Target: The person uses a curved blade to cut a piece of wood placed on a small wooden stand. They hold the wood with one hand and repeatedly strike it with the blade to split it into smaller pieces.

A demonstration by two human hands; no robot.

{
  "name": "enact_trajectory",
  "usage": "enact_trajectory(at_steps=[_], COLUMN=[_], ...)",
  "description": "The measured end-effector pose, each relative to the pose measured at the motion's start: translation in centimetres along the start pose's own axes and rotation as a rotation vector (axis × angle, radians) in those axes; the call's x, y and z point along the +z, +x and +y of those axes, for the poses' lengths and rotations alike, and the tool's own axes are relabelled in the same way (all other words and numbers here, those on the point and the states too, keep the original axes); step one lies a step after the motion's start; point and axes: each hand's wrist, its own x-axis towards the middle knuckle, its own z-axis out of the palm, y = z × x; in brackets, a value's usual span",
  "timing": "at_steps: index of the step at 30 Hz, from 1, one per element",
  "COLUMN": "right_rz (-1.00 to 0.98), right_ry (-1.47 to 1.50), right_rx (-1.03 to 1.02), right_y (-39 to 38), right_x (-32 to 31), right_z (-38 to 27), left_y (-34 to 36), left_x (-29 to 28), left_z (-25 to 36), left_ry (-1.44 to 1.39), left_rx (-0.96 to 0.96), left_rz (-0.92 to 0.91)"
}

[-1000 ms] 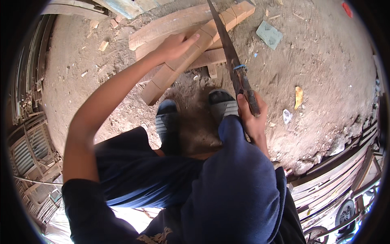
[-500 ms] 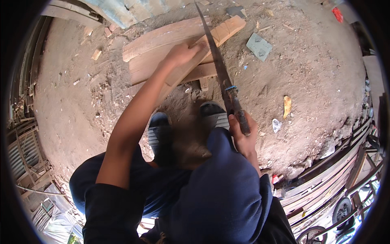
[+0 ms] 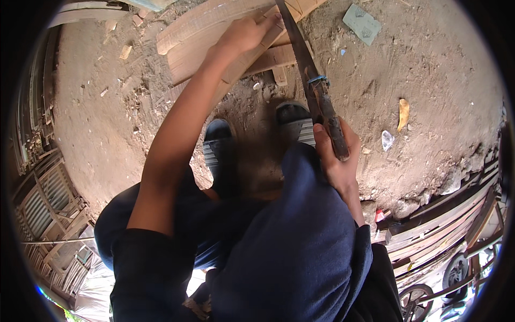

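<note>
My left hand is closed over a narrow wooden beam, pressing it down at an angle across wider boards. A hand saw with a dark, worn handle and a blue band is gripped in my right hand, beside my right knee. Its long dark blade crosses the beam just right of my left fingers, and the far tip runs out of view. Whether the teeth have bitten into the wood cannot be made out.
Sandals on my feet stand just short of the boards. On the dirt floor lie a grey-green slab, a yellowish scrap and a clear crumpled piece. Stacked planks and a wheel are at the lower right.
The whole view has shifted, so the boards, feet and floor sit higher in the picture. Both hands keep their grips, and the saw stays across the beam with little movement of its own.
</note>
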Motion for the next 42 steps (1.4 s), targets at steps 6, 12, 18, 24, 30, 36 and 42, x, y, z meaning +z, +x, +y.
enact_trajectory(at_steps=[6, 12, 18, 24, 30, 36, 42], right_rz=[0.001, -0.004, -0.03, -0.04, -0.042, -0.025, -0.032], right_ry=[-0.025, -0.013, -0.026, -0.035, -0.06, -0.034, -0.033], right_rx=[-0.044, -0.045, -0.029, -0.037, -0.025, -0.055, -0.013], right_y=[1.0, 1.8, 0.5, 1.5, 0.1, 1.8, 0.4], right_x=[0.5, 0.7, 0.0, 0.0, -0.7, 0.1, -0.1], right_z=[-0.1, -1.0, -0.9, -2.6, -2.2, -2.7, -2.3], left_y=[0.8, -0.1, 0.1, -0.3, 0.1, -0.4, -1.2], left_x=[0.6, 0.5, 0.3, 0.2, 0.4, 0.5, -0.3], left_z=[-1.1, 0.0, 0.0, 0.0, -0.3, -0.1, 1.0], left_ry=[0.022, -0.009, 0.021, 0.018, 0.018, 0.008, -0.228], left_rx=[-0.014, -0.005, -0.036, 0.007, 0.006, 0.019, -0.018], left_rz=[-0.025, 0.026, -0.002, 0.008, 0.041, 0.091, 0.074])
